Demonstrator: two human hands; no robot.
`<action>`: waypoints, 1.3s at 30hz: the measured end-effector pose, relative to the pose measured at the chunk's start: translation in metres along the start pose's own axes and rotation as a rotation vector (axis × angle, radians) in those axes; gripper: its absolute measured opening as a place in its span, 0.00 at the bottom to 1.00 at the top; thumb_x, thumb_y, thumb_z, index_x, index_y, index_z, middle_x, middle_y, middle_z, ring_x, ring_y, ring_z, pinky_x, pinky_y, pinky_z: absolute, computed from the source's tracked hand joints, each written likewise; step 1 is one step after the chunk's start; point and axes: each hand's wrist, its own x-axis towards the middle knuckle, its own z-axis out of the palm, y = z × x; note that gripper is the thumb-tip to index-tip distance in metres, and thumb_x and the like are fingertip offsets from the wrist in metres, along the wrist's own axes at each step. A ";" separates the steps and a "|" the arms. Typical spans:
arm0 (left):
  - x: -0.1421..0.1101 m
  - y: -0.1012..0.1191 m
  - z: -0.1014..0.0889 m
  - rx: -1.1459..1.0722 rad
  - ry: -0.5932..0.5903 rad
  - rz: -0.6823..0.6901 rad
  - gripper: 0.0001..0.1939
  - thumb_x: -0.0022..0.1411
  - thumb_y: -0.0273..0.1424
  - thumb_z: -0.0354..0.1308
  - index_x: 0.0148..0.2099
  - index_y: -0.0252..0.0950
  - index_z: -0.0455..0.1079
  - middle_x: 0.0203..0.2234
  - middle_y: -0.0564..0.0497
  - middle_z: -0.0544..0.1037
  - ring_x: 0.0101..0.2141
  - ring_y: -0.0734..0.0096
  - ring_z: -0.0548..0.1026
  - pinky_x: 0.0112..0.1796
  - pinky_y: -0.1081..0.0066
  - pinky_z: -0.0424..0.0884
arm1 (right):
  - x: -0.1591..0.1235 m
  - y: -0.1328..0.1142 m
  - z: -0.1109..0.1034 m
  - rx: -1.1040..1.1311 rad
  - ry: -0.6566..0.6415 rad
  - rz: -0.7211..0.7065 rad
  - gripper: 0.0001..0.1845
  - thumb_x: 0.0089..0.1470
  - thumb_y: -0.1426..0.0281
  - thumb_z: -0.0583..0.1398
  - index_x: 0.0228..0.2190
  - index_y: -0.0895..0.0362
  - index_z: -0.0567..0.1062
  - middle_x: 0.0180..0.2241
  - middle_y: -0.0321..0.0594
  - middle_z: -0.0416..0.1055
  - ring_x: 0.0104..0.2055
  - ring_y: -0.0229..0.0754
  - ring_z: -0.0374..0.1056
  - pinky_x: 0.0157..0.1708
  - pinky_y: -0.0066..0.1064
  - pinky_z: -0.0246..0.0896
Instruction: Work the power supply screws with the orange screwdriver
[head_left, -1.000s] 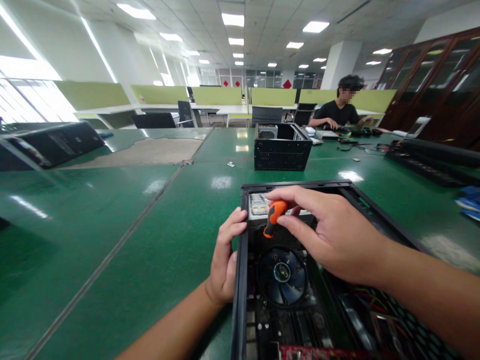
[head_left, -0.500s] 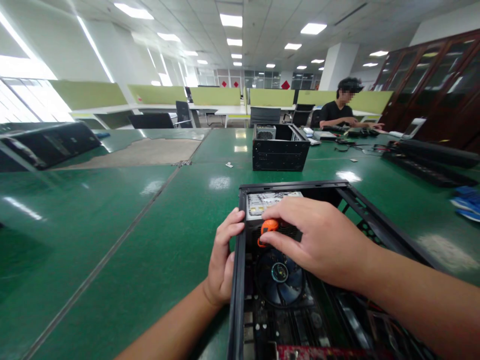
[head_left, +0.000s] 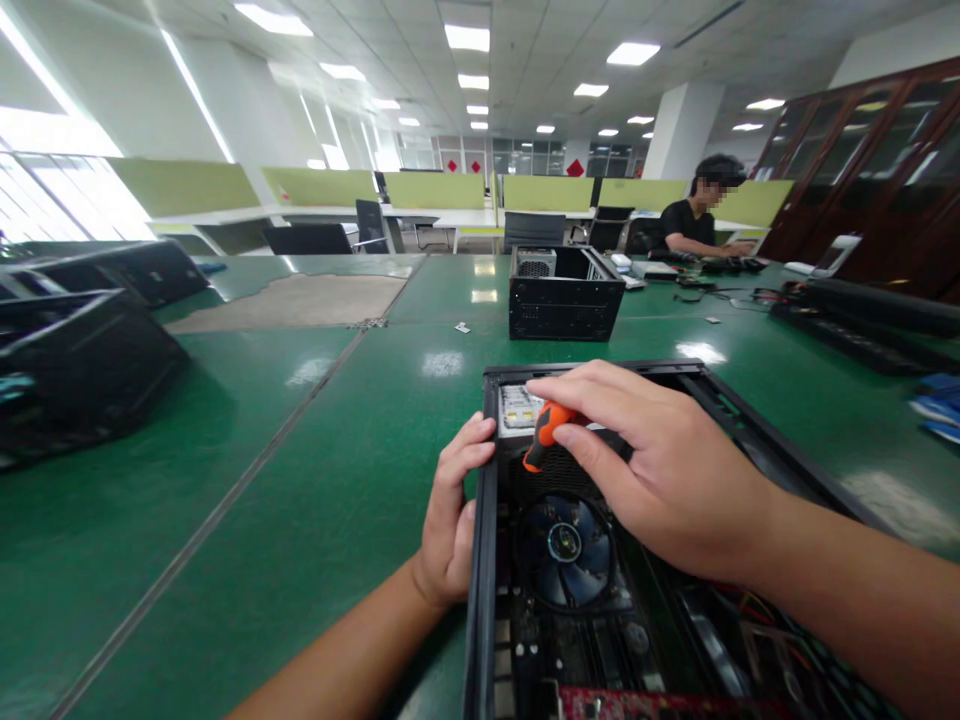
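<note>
In the lower right of the head view lies an opened black computer case [head_left: 484, 560], showing a round fan [head_left: 565, 545], a red circuit board [head_left: 630, 703] and a metal power supply [head_left: 519, 408] inside. My left hand [head_left: 454, 510] is closed around the case's left rim, fingertips over the edge. Above the power supply corner, my right hand [head_left: 652, 465] pinches a screwdriver [head_left: 546, 432] by its orange and black handle, which leans over at a slant. I cannot make out the screwdriver's shaft or tip.
Another black case [head_left: 564, 310] stands farther back on the green table [head_left: 315, 520]. Dark case parts [head_left: 90, 370] sit at the left. Cables, a black panel [head_left: 855, 335] and a blue item [head_left: 941, 405] lie at the right. A person [head_left: 694, 225] works at the far side.
My right hand has risen slightly, and the screwdriver handle has gone from nearly end-on to a visible slant. A dark case has come into view at the left. My left hand keeps its hold.
</note>
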 end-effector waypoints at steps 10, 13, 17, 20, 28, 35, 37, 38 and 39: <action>-0.002 -0.003 -0.002 0.018 -0.005 -0.004 0.27 0.92 0.37 0.63 0.85 0.51 0.76 0.79 0.43 0.86 0.83 0.47 0.82 0.82 0.43 0.82 | 0.001 0.001 -0.001 -0.018 -0.026 -0.015 0.22 0.82 0.79 0.59 0.64 0.62 0.90 0.59 0.56 0.94 0.61 0.55 0.93 0.66 0.46 0.91; -0.001 -0.002 -0.002 0.013 -0.002 -0.001 0.27 0.91 0.36 0.63 0.85 0.50 0.76 0.79 0.42 0.86 0.83 0.47 0.82 0.82 0.43 0.82 | 0.000 0.002 0.001 -0.022 -0.039 -0.010 0.22 0.83 0.79 0.58 0.65 0.64 0.89 0.60 0.57 0.94 0.61 0.54 0.93 0.66 0.43 0.91; -0.001 -0.002 -0.001 -0.002 -0.009 -0.005 0.27 0.92 0.36 0.63 0.86 0.49 0.76 0.80 0.42 0.86 0.85 0.47 0.80 0.83 0.43 0.80 | -0.001 0.004 0.003 -0.019 -0.022 -0.046 0.22 0.82 0.80 0.59 0.65 0.66 0.89 0.60 0.60 0.94 0.62 0.55 0.93 0.67 0.45 0.91; -0.002 -0.001 -0.001 -0.004 -0.012 -0.003 0.27 0.92 0.36 0.63 0.86 0.50 0.75 0.81 0.43 0.85 0.85 0.49 0.80 0.84 0.46 0.79 | -0.001 0.005 0.004 -0.013 -0.028 -0.050 0.22 0.82 0.80 0.59 0.65 0.69 0.89 0.59 0.61 0.94 0.61 0.57 0.93 0.65 0.46 0.92; 0.001 0.000 -0.001 0.003 -0.006 0.013 0.27 0.93 0.37 0.63 0.86 0.50 0.75 0.80 0.43 0.86 0.84 0.50 0.80 0.83 0.46 0.81 | 0.001 0.003 0.002 -0.018 -0.030 -0.050 0.22 0.82 0.80 0.59 0.65 0.70 0.89 0.59 0.62 0.94 0.61 0.56 0.94 0.65 0.45 0.92; -0.001 -0.001 -0.002 -0.011 -0.017 0.015 0.29 0.92 0.34 0.64 0.87 0.48 0.74 0.82 0.43 0.84 0.86 0.53 0.79 0.85 0.51 0.77 | 0.001 0.004 0.005 0.006 -0.028 -0.002 0.19 0.82 0.77 0.63 0.63 0.64 0.91 0.56 0.57 0.95 0.58 0.56 0.94 0.61 0.44 0.92; -0.002 -0.003 -0.003 -0.006 -0.022 0.012 0.29 0.92 0.33 0.63 0.87 0.49 0.74 0.82 0.43 0.84 0.86 0.52 0.78 0.85 0.48 0.77 | 0.002 0.004 0.007 0.002 -0.017 0.050 0.15 0.81 0.75 0.66 0.59 0.60 0.93 0.54 0.54 0.95 0.54 0.56 0.94 0.56 0.44 0.92; -0.003 -0.004 -0.003 -0.002 -0.022 0.009 0.29 0.92 0.34 0.63 0.87 0.49 0.74 0.82 0.43 0.84 0.86 0.51 0.78 0.85 0.47 0.78 | 0.002 0.005 0.008 -0.006 -0.013 0.079 0.14 0.81 0.74 0.67 0.57 0.58 0.94 0.54 0.53 0.96 0.53 0.57 0.94 0.54 0.45 0.92; -0.004 -0.005 -0.003 0.000 -0.023 0.004 0.28 0.92 0.34 0.62 0.87 0.49 0.74 0.82 0.43 0.84 0.86 0.50 0.78 0.85 0.47 0.78 | 0.001 0.005 0.008 -0.018 -0.012 0.104 0.14 0.81 0.73 0.67 0.57 0.57 0.94 0.54 0.53 0.96 0.53 0.57 0.95 0.53 0.45 0.92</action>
